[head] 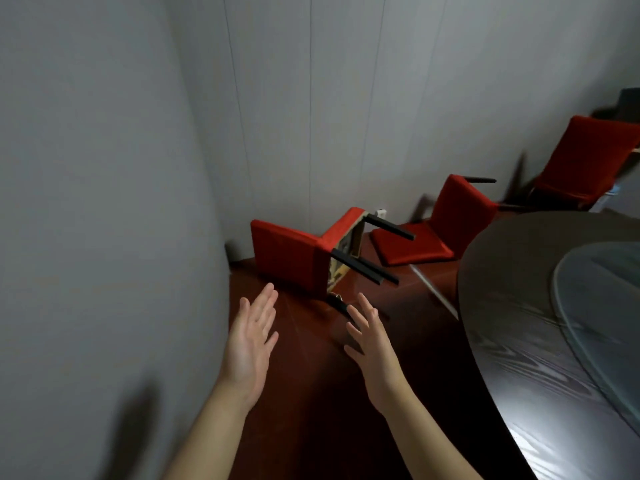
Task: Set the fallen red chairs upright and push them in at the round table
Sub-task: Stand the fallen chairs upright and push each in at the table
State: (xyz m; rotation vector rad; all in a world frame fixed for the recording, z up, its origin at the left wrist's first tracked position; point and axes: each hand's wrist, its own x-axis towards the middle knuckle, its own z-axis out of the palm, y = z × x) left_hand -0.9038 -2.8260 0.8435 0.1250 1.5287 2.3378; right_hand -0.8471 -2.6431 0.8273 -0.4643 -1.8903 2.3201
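Both hands, left (251, 344) and right (369, 344), open and empty; chair (287, 258) lies just ahead, legs pointing toward table (512, 306).

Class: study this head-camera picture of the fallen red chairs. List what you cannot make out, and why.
All in the head view:
1. Nearest chair: its lowest leg's end is hidden behind the right hand.
2. Farthest chair: cut off by the right edge; legs blurred.
3. Round table: runs past the right and bottom edges.
4. White thing on the wall: too small to name.
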